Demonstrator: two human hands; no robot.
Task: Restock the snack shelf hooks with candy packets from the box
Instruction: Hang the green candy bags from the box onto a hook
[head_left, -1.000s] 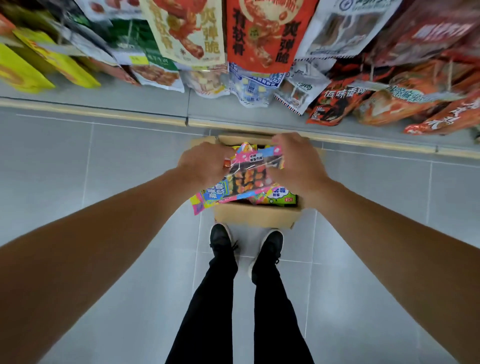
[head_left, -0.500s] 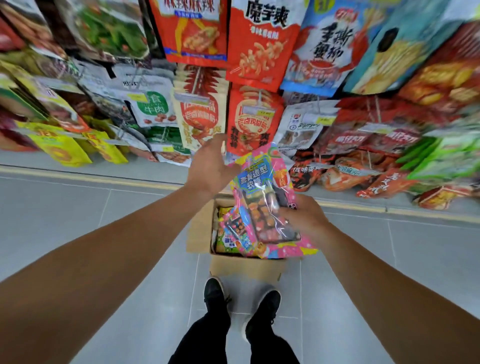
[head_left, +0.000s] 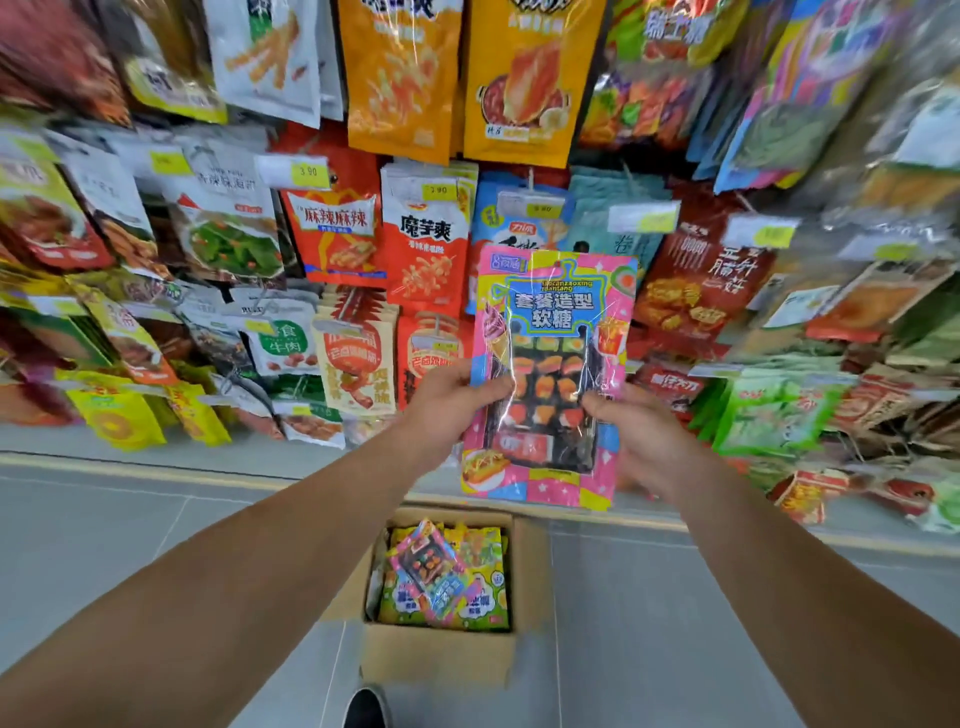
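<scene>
The candy packet (head_left: 548, 379) stands upright between both hands, raised in front of the shelf hooks, its top edge uppermost, probably so its hang hole can meet a peg. The left hand (head_left: 451, 402) pinches its left edge; the right hand (head_left: 631, 431) grasps its right edge. Directly below the hands, the box (head_left: 441, 657) sits open on the floor, more packets inside. Snack bags (head_left: 431, 244) hang beyond the hands.

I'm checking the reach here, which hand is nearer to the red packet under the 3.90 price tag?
Left. The left hand grips the pink candy packet's left edge, below and right of the red packet. The right hand grips the opposite edge, farther right.
</scene>
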